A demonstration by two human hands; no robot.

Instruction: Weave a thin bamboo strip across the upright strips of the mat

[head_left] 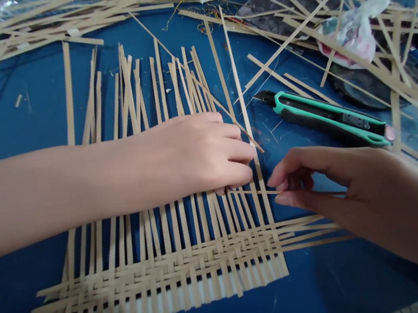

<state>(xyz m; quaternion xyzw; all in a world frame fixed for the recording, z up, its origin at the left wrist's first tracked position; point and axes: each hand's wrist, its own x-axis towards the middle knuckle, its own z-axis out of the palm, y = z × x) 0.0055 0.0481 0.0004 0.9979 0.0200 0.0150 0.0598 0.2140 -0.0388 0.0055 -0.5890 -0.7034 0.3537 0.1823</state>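
A partly woven mat point(193, 261) of flat tan strips lies on the blue table, its upright strips fanning away from me. My left hand point(212, 151) reaches across these strips from the left, palm down, with bent fingers at the right-hand strips; whatever lies under the fingers is hidden. To the right, my right hand point(314, 177) pinches a thin crosswise strip point(255, 191) between thumb and fingers. That strip runs leftward among the uprights toward my left hand. Several woven crosswise strips stick out past the mat's right edge, below my right hand.
A green and black utility knife point(329, 117), blade out, lies just beyond my right hand. Loose strips point(36, 25) cover the far side of the blue table point(44, 108). At the right are a crumpled plastic bag point(355, 32) and dark round objects under strips.
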